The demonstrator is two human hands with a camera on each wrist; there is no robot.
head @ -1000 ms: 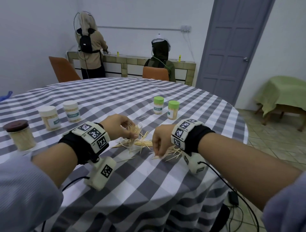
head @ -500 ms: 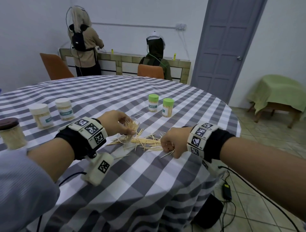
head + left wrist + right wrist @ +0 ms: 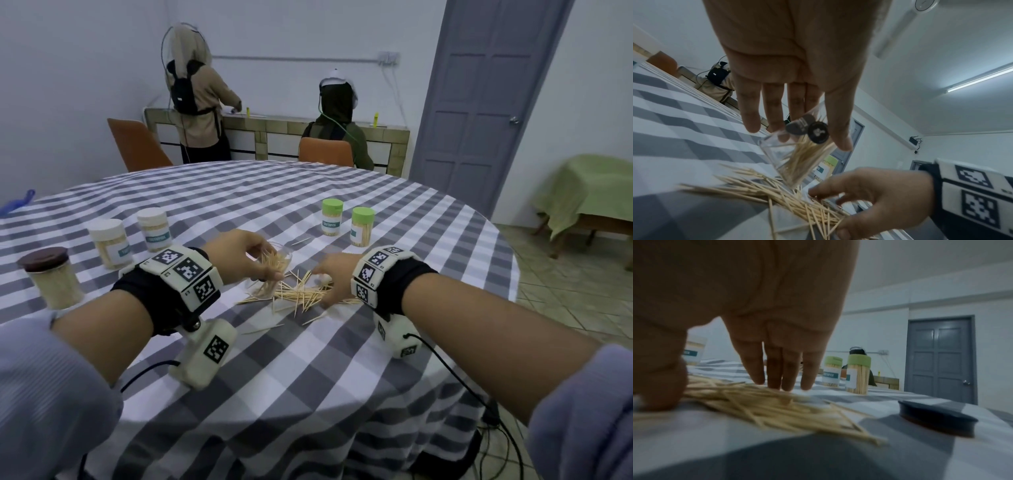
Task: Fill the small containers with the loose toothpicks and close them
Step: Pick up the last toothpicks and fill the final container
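Observation:
My left hand grips a small clear container between thumb and fingers, tilted, with toothpicks sticking out of it; the left wrist view shows the container partly filled. Just below and to its right, loose toothpicks lie in a pile on the checked cloth. My right hand rests on that pile, with its fingers fairly straight on top and the thumb pressed at the near end. A dark lid lies on the cloth right of the pile.
Two green-lidded containers stand behind the pile. Two white-lidded ones and a brown-lidded jar stand at the left. The round table's edge curves close on the right. Two people work at a counter behind.
My right hand has moved left from the pile's right edge onto the toothpicks and its fingers have straightened. The left hand still holds the container, shifted slightly.

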